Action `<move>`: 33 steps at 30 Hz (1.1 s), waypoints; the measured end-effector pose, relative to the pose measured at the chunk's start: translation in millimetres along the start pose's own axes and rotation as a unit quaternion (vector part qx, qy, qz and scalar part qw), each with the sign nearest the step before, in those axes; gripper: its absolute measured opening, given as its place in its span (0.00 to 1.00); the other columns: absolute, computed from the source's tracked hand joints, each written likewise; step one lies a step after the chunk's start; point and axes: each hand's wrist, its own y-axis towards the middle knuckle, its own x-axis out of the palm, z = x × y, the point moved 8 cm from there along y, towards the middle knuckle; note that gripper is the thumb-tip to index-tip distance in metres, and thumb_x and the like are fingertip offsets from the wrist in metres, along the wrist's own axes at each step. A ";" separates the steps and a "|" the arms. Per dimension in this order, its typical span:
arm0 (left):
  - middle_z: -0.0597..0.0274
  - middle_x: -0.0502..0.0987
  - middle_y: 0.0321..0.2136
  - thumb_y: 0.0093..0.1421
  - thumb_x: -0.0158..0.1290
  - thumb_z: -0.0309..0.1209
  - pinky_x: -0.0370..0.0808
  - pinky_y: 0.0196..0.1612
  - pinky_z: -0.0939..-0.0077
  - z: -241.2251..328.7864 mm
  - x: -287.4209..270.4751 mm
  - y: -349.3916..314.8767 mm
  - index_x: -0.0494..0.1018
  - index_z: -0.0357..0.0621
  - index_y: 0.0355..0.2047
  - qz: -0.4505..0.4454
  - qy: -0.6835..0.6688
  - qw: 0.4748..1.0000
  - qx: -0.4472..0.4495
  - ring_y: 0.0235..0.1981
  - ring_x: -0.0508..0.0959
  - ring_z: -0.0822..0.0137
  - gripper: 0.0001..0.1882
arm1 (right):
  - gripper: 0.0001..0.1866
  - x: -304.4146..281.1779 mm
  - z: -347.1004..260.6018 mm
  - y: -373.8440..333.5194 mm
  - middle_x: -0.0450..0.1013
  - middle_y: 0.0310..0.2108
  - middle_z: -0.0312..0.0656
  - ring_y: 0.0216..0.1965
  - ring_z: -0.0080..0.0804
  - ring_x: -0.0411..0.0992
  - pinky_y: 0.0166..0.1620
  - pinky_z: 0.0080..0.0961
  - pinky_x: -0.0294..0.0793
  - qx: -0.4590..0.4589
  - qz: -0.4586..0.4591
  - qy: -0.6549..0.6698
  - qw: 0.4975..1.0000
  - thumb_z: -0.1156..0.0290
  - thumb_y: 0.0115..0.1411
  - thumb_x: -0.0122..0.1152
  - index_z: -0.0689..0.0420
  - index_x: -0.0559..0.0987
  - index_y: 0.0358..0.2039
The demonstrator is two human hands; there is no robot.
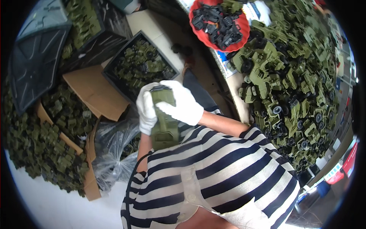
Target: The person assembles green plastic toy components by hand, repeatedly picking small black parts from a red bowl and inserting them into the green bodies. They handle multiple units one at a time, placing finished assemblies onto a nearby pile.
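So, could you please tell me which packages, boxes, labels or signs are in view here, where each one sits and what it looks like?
Cardboard box: left of the hands, brown, flaps open.
Black crate: above the hands, rectangular, full of olive-green toy parts.
Clear plastic bag: lower left, crumpled and shiny.
Red bowl: top centre, round, holding black parts.
Printed sheet: under the bowl, white and blue.
Red and blue signs: far right edge, too blurred to describe.

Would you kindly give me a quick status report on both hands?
Left hand and right hand, white-gloved, both gripping olive-green plastic toy vehicle. Held above lap. Nothing between hands and toy.
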 end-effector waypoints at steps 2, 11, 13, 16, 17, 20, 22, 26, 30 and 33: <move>0.54 0.77 0.43 0.69 0.39 0.43 0.71 0.52 0.70 -5.3 -22.8 18.5 0.73 0.33 0.45 0.040 0.097 0.994 0.011 0.45 0.76 0.62 0.23 | 0.34 -11.8 -8.6 12.6 0.65 0.58 0.56 0.57 0.53 0.67 0.57 0.42 0.69 -0.021 -0.003 -0.120 0.993 0.57 0.55 0.68 0.58 0.67 0.58; 0.48 0.72 0.55 0.66 0.52 0.40 0.67 0.59 0.66 -71.0 -86.5 111.5 0.71 0.39 0.55 0.127 0.414 0.901 0.026 0.56 0.71 0.57 0.22 | 0.27 -234.2 23.4 80.2 0.72 0.51 0.52 0.53 0.47 0.72 0.56 0.37 0.71 0.036 0.275 -0.224 0.934 0.60 0.55 0.65 0.60 0.73 0.52; 0.50 0.74 0.53 0.65 0.55 0.38 0.69 0.57 0.68 -76.5 -67.4 134.9 0.73 0.38 0.53 0.109 0.305 0.946 -0.007 0.53 0.74 0.59 0.21 | 0.46 -276.5 20.8 102.2 0.67 0.56 0.55 0.56 0.49 0.69 0.59 0.38 0.68 0.095 0.332 -0.238 0.908 0.51 0.47 0.71 0.61 0.63 0.61; 0.54 0.78 0.45 0.64 0.56 0.33 0.72 0.53 0.73 -49.8 13.7 167.4 0.74 0.35 0.50 0.049 0.243 0.968 0.045 0.46 0.77 0.65 0.18 | 0.61 -301.9 44.6 149.3 0.63 0.60 0.60 0.61 0.56 0.63 0.61 0.45 0.66 0.104 0.348 -0.332 0.871 0.41 0.41 0.72 0.60 0.53 0.67; 0.54 0.79 0.44 0.64 0.55 0.32 0.72 0.52 0.73 -42.9 41.5 178.0 0.75 0.34 0.50 0.014 0.233 0.971 0.050 0.45 0.77 0.65 0.17 | 0.62 -302.5 55.8 163.7 0.63 0.60 0.62 0.62 0.60 0.60 0.59 0.49 0.66 0.101 0.351 -0.378 0.851 0.37 0.43 0.69 0.59 0.50 0.68; 0.57 0.80 0.41 0.64 0.54 0.28 0.73 0.49 0.75 -10.7 111.4 191.4 0.75 0.32 0.48 -0.049 0.239 0.967 0.067 0.41 0.77 0.68 0.15 | 0.44 -317.3 56.3 177.3 0.73 0.51 0.57 0.54 0.53 0.70 0.56 0.40 0.69 0.170 0.329 -0.270 0.889 0.39 0.50 0.62 0.57 0.69 0.60; 0.57 0.80 0.40 0.63 0.55 0.28 0.73 0.46 0.77 14.2 152.6 190.4 0.76 0.33 0.47 -0.077 0.177 0.981 0.023 0.40 0.77 0.71 0.15 | 0.35 -344.4 96.9 181.5 0.76 0.47 0.54 0.49 0.51 0.74 0.54 0.37 0.71 0.172 0.371 -0.216 0.887 0.41 0.53 0.61 0.58 0.76 0.51; 0.57 0.80 0.40 0.62 0.56 0.27 0.75 0.45 0.77 9.4 163.8 198.1 0.77 0.34 0.47 -0.029 0.129 0.991 0.033 0.38 0.78 0.71 0.14 | 0.25 -371.6 103.0 158.1 0.76 0.47 0.46 0.49 0.36 0.74 0.49 0.33 0.72 0.053 0.392 0.054 0.917 0.54 0.60 0.61 0.62 0.76 0.48; 0.52 0.76 0.50 0.61 0.57 0.28 0.74 0.49 0.73 18.6 169.0 193.5 0.67 0.37 0.59 -0.062 0.066 0.995 0.030 0.47 0.77 0.65 0.25 | 0.27 -328.1 41.3 96.7 0.72 0.51 0.40 0.48 0.27 0.70 0.52 0.27 0.69 -0.020 0.258 0.407 0.876 0.60 0.60 0.63 0.61 0.71 0.56; 0.50 0.69 0.57 0.61 0.60 0.32 0.73 0.54 0.68 59.3 202.6 165.4 0.50 0.43 0.68 -0.164 -0.246 0.954 -0.051 0.53 0.74 0.60 0.41 | 0.31 -276.1 41.0 57.3 0.68 0.56 0.42 0.55 0.30 0.68 0.58 0.29 0.67 -0.006 0.179 0.363 0.914 0.58 0.62 0.59 0.60 0.66 0.61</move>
